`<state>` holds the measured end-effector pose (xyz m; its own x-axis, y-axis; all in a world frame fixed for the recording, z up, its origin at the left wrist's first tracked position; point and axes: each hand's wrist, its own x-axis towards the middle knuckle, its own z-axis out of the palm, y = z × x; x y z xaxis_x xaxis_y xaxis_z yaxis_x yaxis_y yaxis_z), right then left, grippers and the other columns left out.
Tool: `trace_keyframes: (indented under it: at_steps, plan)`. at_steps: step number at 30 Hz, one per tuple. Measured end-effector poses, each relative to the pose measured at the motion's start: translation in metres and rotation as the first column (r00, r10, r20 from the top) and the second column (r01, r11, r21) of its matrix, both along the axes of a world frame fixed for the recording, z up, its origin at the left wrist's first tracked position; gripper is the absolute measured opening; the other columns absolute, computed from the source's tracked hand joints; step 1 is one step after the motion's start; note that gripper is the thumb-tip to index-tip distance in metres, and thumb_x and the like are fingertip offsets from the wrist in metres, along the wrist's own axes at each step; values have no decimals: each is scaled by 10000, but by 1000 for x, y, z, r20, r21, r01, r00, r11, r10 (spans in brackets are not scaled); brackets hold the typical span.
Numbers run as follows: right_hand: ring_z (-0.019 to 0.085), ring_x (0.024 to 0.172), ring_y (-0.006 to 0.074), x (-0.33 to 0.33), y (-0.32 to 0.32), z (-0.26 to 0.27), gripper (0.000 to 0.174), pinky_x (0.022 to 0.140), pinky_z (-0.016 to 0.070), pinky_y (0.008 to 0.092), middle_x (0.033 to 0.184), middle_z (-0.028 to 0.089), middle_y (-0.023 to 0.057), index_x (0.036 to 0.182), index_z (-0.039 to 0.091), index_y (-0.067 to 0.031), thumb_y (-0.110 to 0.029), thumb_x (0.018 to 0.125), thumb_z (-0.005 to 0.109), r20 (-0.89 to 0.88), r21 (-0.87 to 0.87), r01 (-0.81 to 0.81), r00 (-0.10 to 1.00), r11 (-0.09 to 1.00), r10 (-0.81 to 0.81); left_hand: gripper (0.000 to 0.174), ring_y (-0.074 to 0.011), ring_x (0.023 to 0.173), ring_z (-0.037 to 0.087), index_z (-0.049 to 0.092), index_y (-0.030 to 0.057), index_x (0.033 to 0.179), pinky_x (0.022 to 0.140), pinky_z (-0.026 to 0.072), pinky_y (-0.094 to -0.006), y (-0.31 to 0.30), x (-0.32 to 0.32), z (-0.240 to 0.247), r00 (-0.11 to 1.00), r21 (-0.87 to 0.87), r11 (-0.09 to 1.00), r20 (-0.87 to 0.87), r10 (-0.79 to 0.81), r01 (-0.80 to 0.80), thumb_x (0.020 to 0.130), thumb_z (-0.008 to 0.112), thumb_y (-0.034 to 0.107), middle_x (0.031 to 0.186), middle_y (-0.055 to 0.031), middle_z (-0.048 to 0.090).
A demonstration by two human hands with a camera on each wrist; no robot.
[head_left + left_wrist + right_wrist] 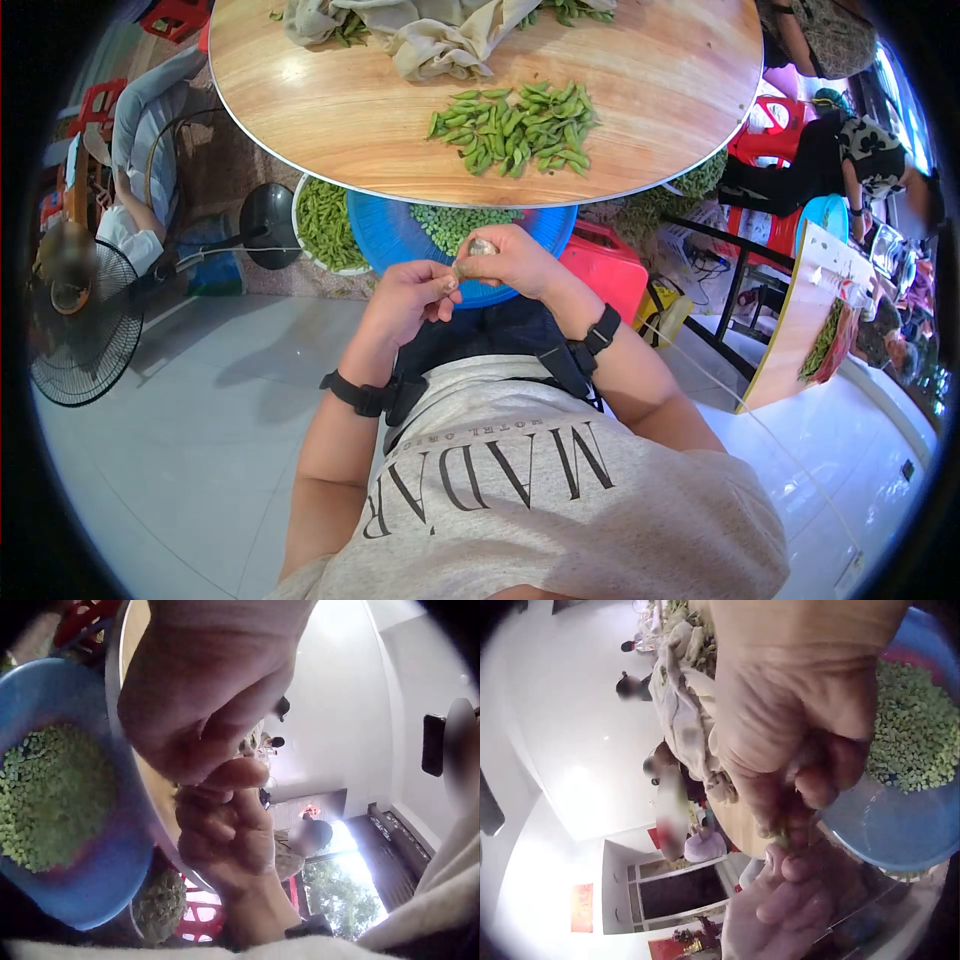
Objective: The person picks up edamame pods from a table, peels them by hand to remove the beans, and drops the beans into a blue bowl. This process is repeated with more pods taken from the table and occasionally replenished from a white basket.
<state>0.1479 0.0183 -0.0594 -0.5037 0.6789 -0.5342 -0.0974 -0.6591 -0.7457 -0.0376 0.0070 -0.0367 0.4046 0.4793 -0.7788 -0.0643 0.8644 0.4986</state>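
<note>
Both hands meet fingertip to fingertip just in front of the blue basin (362, 225). Between them a small green pod (782, 841) shows in the right wrist view, mostly hidden by fingers. The left hand (408, 298) pinches one side of it with thumb and finger; the right hand (515, 262) has curled fingers around the other side. A small pale, shiny patch (483, 246) shows at the right fingers, its nature unclear. Shelled green beans (460, 225) lie in the basin, and a pile of green pods (515, 128) is on the wooden table (320, 140).
A crumpled cloth (450, 45) lies at the table's far side. Left of the basin stands a white-rimmed container of pods (328, 225); right of it is a red stool (608, 270). A fan (85, 320) stands at the left. Other people are at both sides.
</note>
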Motion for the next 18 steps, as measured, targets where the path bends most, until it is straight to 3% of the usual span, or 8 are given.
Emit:
trace_keyframes:
  at_steps: [3, 6, 8, 11, 14, 17, 18]
  plan:
    - [404, 452, 44, -1, 1, 6, 150, 395, 289, 186, 564, 491, -4, 735, 560, -18, -157, 772, 600, 34, 28, -25, 999, 999, 24, 84, -98, 489, 519, 554, 13, 747, 435, 409, -190, 2, 3, 4, 1000, 21, 1000, 8, -12, 12, 803, 562, 76, 682, -70, 595]
    - [402, 449, 45, -4, 2, 9, 159, 397, 288, 188, 556, 486, -6, 711, 555, -20, -160, 774, 598, 87, 60, -28, 996, 998, 23, 83, -105, 502, 542, 559, 11, 744, 437, 409, -187, 5, 8, 11, 989, 131, 985, -114, -98, 112, 799, 564, 73, 666, -73, 596]
    - [400, 447, 47, -6, 3, 8, 172, 397, 288, 189, 551, 480, -8, 697, 554, -21, -168, 774, 601, 117, 84, -24, 993, 996, 14, 83, -102, 507, 556, 567, 8, 741, 426, 402, -190, 4, 9, 8, 990, 167, 983, -133, -55, 77, 797, 567, 70, 653, -64, 594]
    - [438, 469, 70, -6, 4, 1, 207, 419, 335, 229, 529, 497, 13, 647, 554, -18, -190, 738, 625, 69, -92, 106, 993, 990, -99, 78, -113, 528, 574, 571, -3, 755, 442, 424, -198, 5, 11, 9, 989, 151, 988, -138, 58, -37, 799, 559, 60, 657, -66, 595]
    - [515, 537, 133, -8, 0, 7, 181, 497, 406, 268, 596, 546, 55, 706, 584, -14, -186, 724, 634, 334, 255, 173, 908, 951, -254, 71, -141, 571, 597, 564, -22, 795, 475, 456, -214, 5, 10, 9, 975, 115, 985, -165, 146, -128, 807, 520, 32, 680, -81, 598]
    - [567, 629, 224, -17, -6, 16, 174, 589, 445, 315, 688, 577, 108, 776, 607, -29, -183, 701, 641, 333, 546, 1, 917, 838, -219, 78, -169, 616, 617, 549, -30, 826, 505, 483, -240, 4, 8, 6, 975, 92, 983, -142, 172, -160, 811, 497, 26, 711, -103, 604]
    - [570, 643, 247, -16, -5, 16, 174, 597, 448, 327, 702, 577, 122, 780, 607, -31, -180, 696, 640, 349, 541, -34, 918, 841, -188, 79, -178, 631, 623, 543, -30, 834, 514, 491, -250, 4, 8, 4, 977, 88, 983, -122, 172, -162, 812, 494, 28, 722, -111, 607]
